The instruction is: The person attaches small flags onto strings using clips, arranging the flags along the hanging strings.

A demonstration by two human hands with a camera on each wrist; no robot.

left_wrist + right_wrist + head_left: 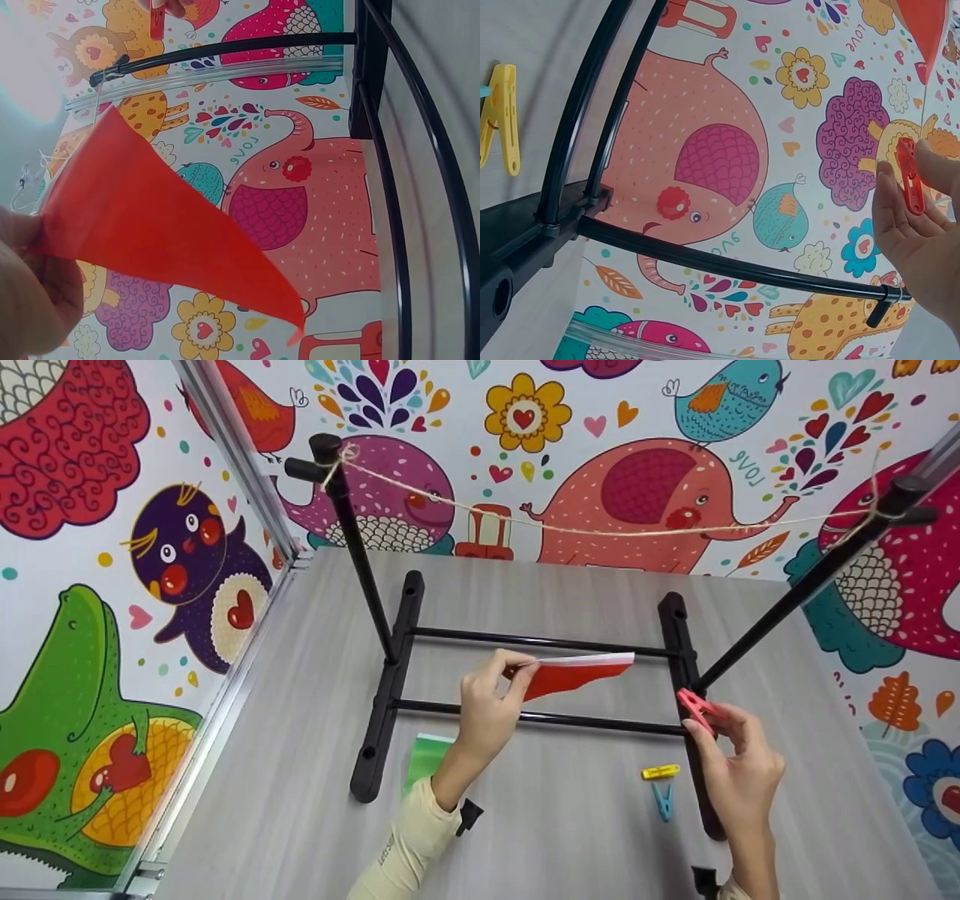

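In the head view my left hand (491, 697) pinches one corner of a red triangular pennant (574, 675) with a white top edge. The left wrist view shows the pennant (157, 202) hanging from my left fingers, its tip pointing down. My right hand (742, 765) holds a red clothespin (697, 711) between thumb and fingers, beside the right upright of a black stand. A string (600, 533) is tied between the tops of the two uprights and sags slightly, beyond both hands. The right wrist view also shows the red clothespin (910, 176) in my right fingers.
The black stand (386, 690) has two feet joined by two crossbars. A green pennant (429, 757) lies by my left forearm, partly hidden. A yellow clothespin (660, 772) and a blue clothespin (663, 801) lie near the right foot. Printed walls (465, 427) enclose the table.
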